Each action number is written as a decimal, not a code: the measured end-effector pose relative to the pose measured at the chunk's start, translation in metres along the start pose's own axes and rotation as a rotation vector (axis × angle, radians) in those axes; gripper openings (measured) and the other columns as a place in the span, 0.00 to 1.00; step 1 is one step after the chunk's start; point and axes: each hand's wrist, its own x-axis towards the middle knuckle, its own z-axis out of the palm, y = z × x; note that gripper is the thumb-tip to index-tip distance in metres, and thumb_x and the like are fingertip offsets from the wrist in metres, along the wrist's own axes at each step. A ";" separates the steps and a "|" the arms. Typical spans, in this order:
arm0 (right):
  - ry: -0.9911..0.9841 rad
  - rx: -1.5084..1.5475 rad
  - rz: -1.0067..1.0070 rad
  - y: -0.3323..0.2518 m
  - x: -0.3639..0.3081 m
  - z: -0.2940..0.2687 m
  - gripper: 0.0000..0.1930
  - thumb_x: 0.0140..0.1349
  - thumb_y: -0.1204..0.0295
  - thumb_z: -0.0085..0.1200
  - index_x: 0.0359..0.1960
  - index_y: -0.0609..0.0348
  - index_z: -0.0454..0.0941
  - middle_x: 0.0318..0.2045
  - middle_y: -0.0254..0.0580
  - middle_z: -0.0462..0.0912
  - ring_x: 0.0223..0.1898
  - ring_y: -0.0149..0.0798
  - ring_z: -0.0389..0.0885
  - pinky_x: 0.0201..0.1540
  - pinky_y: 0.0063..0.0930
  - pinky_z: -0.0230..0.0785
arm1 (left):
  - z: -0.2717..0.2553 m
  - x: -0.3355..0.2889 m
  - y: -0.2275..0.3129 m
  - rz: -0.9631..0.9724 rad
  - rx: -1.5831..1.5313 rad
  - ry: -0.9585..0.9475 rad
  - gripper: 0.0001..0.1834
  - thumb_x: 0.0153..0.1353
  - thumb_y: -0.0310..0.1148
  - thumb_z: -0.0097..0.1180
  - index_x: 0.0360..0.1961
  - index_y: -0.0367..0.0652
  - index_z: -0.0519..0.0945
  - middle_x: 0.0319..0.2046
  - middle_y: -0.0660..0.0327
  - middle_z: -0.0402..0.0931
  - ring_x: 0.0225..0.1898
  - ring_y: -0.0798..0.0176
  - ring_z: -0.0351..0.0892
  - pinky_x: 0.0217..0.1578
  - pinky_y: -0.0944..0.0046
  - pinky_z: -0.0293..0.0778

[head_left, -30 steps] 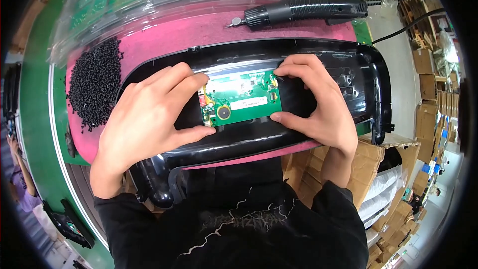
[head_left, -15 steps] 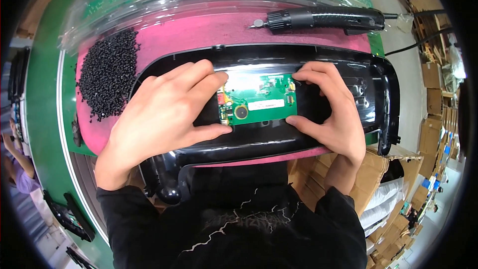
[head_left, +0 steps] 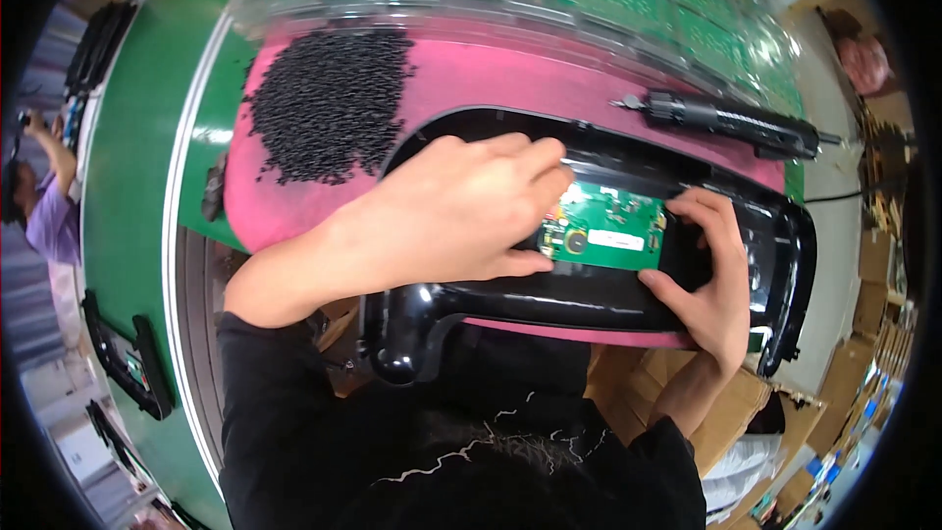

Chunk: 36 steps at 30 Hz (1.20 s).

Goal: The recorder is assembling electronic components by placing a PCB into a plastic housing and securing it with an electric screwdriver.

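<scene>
Desk: State the step in hand.

Operator: From my remote station, I judge it to be seating the green circuit board (head_left: 623, 211) in the black housing (head_left: 549, 304). The board is inside the housing's walls, around mid-length. The housing rests on the pink mat (head_left: 471, 69), its left horn jutting past the mat's near edge.

Desk: Condition of the hands?

Operator: The left hand (head_left: 461, 206) is closed on the board's left end. The right hand (head_left: 721, 285) grips the right end, thumb at the near corner, fingertips at the far one. I cannot tell whether the board is fully down.

Desk: What does the next move call for?

Operator: In my judgement, level, even pressure at both ends, then fastening. The black power screwdriver (head_left: 726, 128) lies toward the mat's far right corner; a heap of small black pieces (head_left: 329, 108), probably screws, covers the far left corner. Neither is in hand.

Desk: Brands or writing?

Operator: I find no legible brand. The white label (head_left: 616, 240) on the board carries print too small to read. The black shirt (head_left: 343, 432) bears a pale, lightning-like design; any lettering there is indistinct.
</scene>
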 end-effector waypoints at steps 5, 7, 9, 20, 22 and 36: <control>-0.002 -0.033 -0.033 -0.001 -0.002 -0.002 0.37 0.33 0.79 0.69 0.53 0.59 0.72 0.50 0.42 0.72 0.46 0.39 0.72 0.46 0.28 0.65 | 0.001 -0.006 -0.001 0.037 0.030 0.019 0.30 0.48 0.45 0.68 0.46 0.34 0.75 0.37 0.58 0.73 0.37 0.57 0.78 0.30 0.63 0.77; -0.011 0.109 0.000 -0.001 -0.007 -0.009 0.43 0.32 0.79 0.69 0.58 0.59 0.69 0.52 0.41 0.71 0.48 0.37 0.71 0.49 0.28 0.64 | -0.008 -0.010 -0.005 0.009 -0.002 0.066 0.28 0.49 0.43 0.67 0.45 0.35 0.75 0.35 0.57 0.74 0.35 0.55 0.79 0.30 0.62 0.77; 0.192 0.143 0.040 0.009 -0.007 -0.023 0.40 0.43 0.76 0.67 0.63 0.58 0.66 0.53 0.37 0.71 0.49 0.34 0.69 0.52 0.27 0.63 | -0.017 -0.014 -0.023 0.010 -0.085 0.292 0.19 0.53 0.37 0.66 0.40 0.36 0.77 0.29 0.54 0.76 0.31 0.50 0.80 0.31 0.57 0.76; 0.280 -0.051 0.198 0.045 0.056 -0.095 0.21 0.65 0.73 0.56 0.60 0.56 0.69 0.41 0.34 0.74 0.39 0.25 0.72 0.45 0.20 0.69 | -0.034 -0.047 -0.089 -0.570 0.119 0.216 0.17 0.45 0.21 0.66 0.39 0.38 0.80 0.38 0.52 0.78 0.46 0.47 0.76 0.47 0.54 0.72; 0.500 0.183 0.048 0.037 0.067 -0.083 0.25 0.62 0.78 0.58 0.60 0.60 0.63 0.47 0.41 0.73 0.47 0.31 0.76 0.48 0.25 0.75 | -0.030 -0.045 -0.093 -0.606 0.111 0.212 0.16 0.45 0.20 0.66 0.38 0.38 0.81 0.37 0.52 0.79 0.45 0.48 0.77 0.46 0.54 0.73; 0.132 1.226 -0.299 -0.026 0.090 -0.027 0.12 0.65 0.70 0.54 0.48 0.60 0.71 0.37 0.38 0.76 0.45 0.39 0.74 0.60 0.35 0.62 | -0.045 -0.020 -0.073 -0.395 -0.094 0.455 0.08 0.51 0.22 0.61 0.35 0.33 0.83 0.29 0.51 0.83 0.33 0.56 0.84 0.38 0.63 0.76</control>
